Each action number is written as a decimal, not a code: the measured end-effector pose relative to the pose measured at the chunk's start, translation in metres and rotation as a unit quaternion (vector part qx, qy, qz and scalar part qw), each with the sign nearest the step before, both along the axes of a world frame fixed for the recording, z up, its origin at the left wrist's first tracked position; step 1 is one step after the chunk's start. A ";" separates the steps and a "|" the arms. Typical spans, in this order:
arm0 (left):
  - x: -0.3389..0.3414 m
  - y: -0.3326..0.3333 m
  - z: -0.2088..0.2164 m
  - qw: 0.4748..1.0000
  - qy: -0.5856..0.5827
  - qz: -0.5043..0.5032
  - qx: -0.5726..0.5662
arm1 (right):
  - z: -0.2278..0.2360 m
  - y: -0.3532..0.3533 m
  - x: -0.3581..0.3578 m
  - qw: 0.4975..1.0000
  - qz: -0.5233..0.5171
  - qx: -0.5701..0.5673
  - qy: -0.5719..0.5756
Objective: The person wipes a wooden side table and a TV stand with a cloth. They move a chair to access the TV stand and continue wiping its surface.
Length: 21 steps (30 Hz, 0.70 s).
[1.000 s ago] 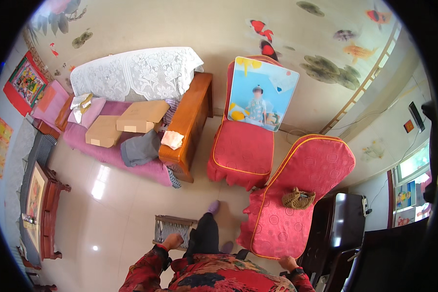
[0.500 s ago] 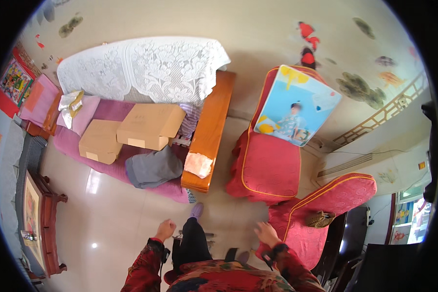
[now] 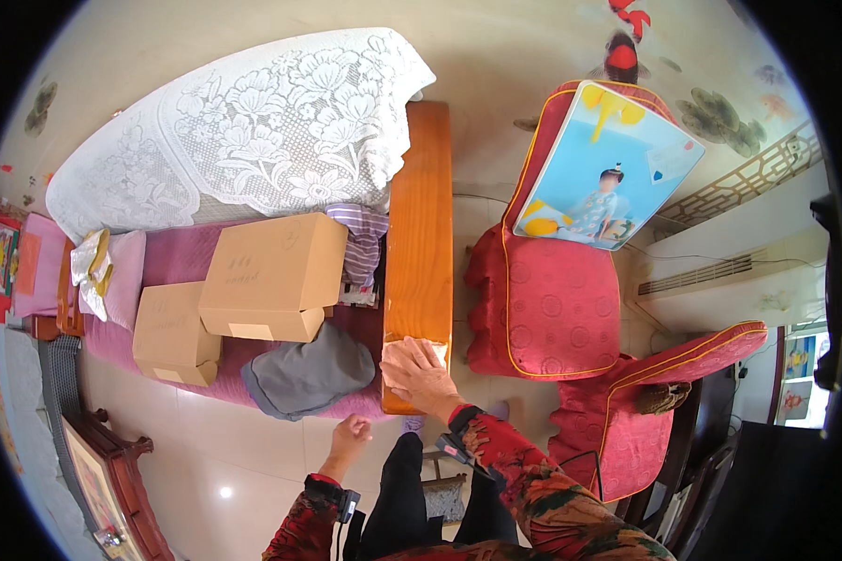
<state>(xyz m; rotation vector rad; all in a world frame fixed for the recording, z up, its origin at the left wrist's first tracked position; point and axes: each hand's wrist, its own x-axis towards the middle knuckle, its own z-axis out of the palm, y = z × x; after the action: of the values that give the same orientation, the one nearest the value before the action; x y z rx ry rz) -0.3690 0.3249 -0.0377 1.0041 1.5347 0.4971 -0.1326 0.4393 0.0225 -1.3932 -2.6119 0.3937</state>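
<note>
My right hand (image 3: 421, 377) lies palm down at the front end of the wooden sofa armrest (image 3: 419, 215), fingers stretched out. It covers most of a pale pinkish-white packet (image 3: 439, 351), of which only a bright edge shows. My left hand (image 3: 348, 438) hangs in front of the sofa, fingers curled in and nothing visible in them. Just beyond it, a dark grey folded cloth (image 3: 311, 376) rests on the purple sofa seat (image 3: 239, 379). Two brown cardboard boxes (image 3: 273, 266) sit behind and left of that cloth.
White lace (image 3: 281, 131) drapes the sofa back. On the right stand red-covered chairs (image 3: 561, 309), one with a blue picture board (image 3: 608, 168) leaning on it. A small stool (image 3: 446, 496) is between my legs. A dark wooden table (image 3: 126, 481) stands at the left.
I have come closer to the sofa. My right hand has moved from beside the red chair onto the packet on the armrest. The left hand stays low, still curled.
</note>
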 end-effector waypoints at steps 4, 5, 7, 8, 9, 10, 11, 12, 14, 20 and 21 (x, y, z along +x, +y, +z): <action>0.029 0.032 0.001 0.989 0.092 -0.020 0.110 | -0.016 0.012 0.024 0.996 0.060 0.067 0.002; 0.037 0.042 0.001 0.980 0.123 -0.008 0.159 | -0.019 0.017 0.030 0.993 0.077 0.088 -0.012; 0.057 0.055 0.002 0.974 0.137 0.057 0.169 | -0.023 0.041 0.038 0.992 0.064 0.108 0.028; 0.066 0.064 0.002 0.972 0.137 0.095 0.166 | -0.024 0.057 0.041 0.992 0.058 0.101 0.056; 0.073 0.072 0.003 0.969 0.157 0.078 0.175 | -0.023 0.072 0.042 0.991 0.049 0.092 0.086; 0.080 0.081 0.004 0.967 0.171 0.065 0.176 | -0.022 0.098 0.043 0.989 0.063 0.106 0.077; 0.088 0.088 0.004 0.968 0.180 0.058 0.165 | -0.022 0.128 0.048 0.987 0.048 0.148 0.037; 0.096 0.094 0.003 0.966 0.199 0.038 0.163 | -0.021 0.159 0.055 0.990 0.023 0.139 -0.004; 0.106 0.107 0.000 0.972 0.184 0.041 0.144 | -0.021 0.216 0.066 0.992 -0.051 0.112 0.037; 0.111 0.124 -0.009 0.962 0.257 0.007 0.094 | -0.048 0.221 0.082 0.977 -0.089 0.163 0.108; 0.110 0.123 -0.008 0.958 0.273 0.006 0.089 | -0.051 0.194 0.076 0.966 -0.081 0.166 0.178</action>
<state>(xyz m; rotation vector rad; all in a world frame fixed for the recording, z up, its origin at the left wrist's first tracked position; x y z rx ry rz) -0.2590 0.4478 -0.0458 1.3494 2.0094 0.3874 -0.0563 0.6332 -0.0286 -1.2739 -2.1390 0.1532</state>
